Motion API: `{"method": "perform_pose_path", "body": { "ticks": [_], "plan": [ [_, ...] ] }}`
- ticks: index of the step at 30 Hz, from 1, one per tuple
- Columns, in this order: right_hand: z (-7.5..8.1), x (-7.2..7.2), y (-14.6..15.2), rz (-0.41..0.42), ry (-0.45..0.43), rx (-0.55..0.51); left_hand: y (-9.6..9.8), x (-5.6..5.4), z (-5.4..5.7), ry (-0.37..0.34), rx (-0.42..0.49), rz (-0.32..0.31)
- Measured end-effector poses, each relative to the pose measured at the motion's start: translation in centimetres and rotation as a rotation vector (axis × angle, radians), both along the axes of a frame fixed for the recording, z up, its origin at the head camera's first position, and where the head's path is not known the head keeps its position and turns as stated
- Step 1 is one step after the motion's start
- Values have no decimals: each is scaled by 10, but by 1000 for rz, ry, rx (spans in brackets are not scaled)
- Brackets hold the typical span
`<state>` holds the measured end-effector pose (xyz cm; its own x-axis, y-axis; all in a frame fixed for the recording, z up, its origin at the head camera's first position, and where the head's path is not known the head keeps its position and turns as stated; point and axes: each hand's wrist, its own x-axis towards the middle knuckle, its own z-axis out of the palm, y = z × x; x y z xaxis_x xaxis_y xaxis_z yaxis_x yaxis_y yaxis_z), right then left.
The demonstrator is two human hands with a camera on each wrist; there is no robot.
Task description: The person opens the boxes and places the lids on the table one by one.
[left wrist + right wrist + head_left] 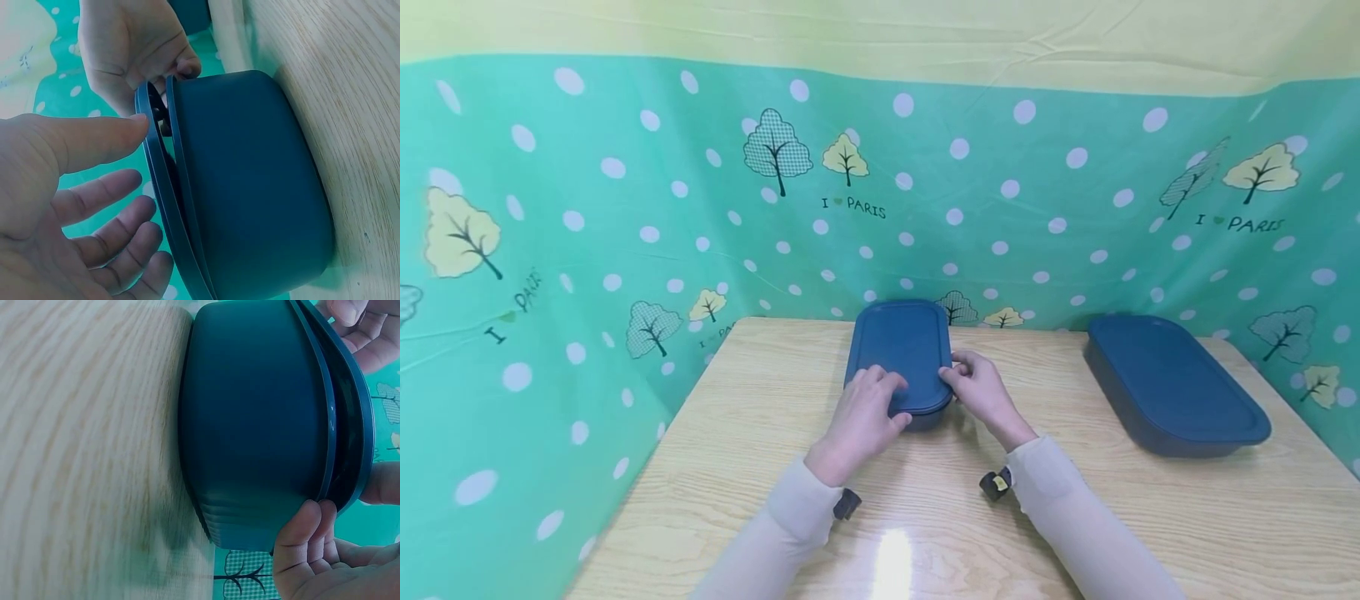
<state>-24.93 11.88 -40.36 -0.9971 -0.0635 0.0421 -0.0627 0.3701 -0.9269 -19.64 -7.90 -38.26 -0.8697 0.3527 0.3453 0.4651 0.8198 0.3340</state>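
A dark blue rectangular box [256, 181] stands on the table, its matching blue lid [898, 342] lying over it. At the near right corner the lid is raised, and both wrist views show a narrow gap between lid and rim. My right hand [983, 390] pinches that corner, thumb on top and curled fingers at the gap. Over the near left part of the lid is my left hand [861, 417], fingers loosely spread and thumb tip at the lid's near edge. The box's contents are mostly hidden; something small and pale shows in the gap.
To the right on the wooden table [760, 400] stands a second, larger dark blue box [1172, 383] with its lid on. A green dotted cloth [1000, 217] hangs behind the table and along the left side.
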Motion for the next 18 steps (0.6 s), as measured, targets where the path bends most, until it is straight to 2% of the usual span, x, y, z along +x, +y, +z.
{"method": "perform_pose_path", "body": {
  "ticks": [10, 18],
  "plan": [
    [2, -1, -1, -6, -1, 6, 1, 0, -1, 31, -47, -8],
    [2, 0, -2, -6, 0, 11, 1, -1, -6, 75, -54, -11]
  ]
}}
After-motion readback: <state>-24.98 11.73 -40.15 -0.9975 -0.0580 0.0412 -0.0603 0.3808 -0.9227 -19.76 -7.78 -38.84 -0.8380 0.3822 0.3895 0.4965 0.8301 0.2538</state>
